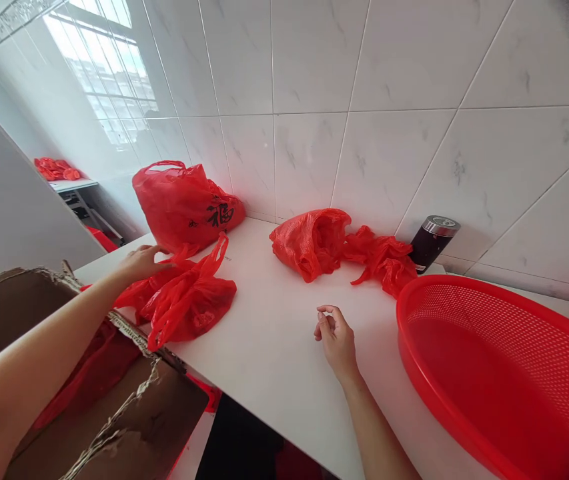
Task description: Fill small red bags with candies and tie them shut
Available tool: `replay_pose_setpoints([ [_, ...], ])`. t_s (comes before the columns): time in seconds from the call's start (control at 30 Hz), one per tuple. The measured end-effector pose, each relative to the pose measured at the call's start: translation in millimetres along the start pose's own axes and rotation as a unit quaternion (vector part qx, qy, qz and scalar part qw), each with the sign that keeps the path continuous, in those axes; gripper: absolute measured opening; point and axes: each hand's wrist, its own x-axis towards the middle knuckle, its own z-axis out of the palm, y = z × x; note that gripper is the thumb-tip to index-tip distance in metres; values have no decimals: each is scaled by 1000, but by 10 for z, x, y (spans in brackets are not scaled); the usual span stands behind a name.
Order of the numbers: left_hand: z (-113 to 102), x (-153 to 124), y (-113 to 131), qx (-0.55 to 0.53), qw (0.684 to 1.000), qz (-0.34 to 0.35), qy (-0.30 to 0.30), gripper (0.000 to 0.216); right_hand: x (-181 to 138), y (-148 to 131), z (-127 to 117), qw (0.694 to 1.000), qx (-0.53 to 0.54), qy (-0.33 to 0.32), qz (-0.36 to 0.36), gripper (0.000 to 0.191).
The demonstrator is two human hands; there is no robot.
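Note:
My left hand (143, 263) reaches over a heap of red plastic bags at the table's left edge, fingers stretched and thumb apart. Whether its fingertips touch the plastic, I cannot tell. The nearest red plastic bag (197, 303) lies slumped with its handle loops up. Behind it a full red bag (184, 207) with black lettering leans against the wall. My right hand (337, 339) hovers over the white table (274, 347), loosely curled with a gap between fingers and thumb, holding nothing. Beyond it sits another red bag (311, 243), its mouth gaping.
At right stands a large red plastic basket (464, 373) with perforated sides. Crumpled red bags (384, 260) lie beside a dark flask (433, 243) by the tiled wall. Below left is a torn-edged cardboard box (164, 413) with red plastic inside. More red bags (57, 169) rest far left.

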Motion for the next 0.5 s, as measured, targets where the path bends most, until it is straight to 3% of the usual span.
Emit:
replay_pose_setpoints([
  [0.2,243,-29,-316,25,996,-42,-75,68,14,56,5,1000,-21,0,7,29],
  [0.37,309,-115,-324,56,992,-105,-38,74,18,63,35,1000,-29,-11,0,31],
  [0.5,269,-173,-257,54,992,-106,-27,81,22,56,43,1000,-27,-14,-1,31],
])
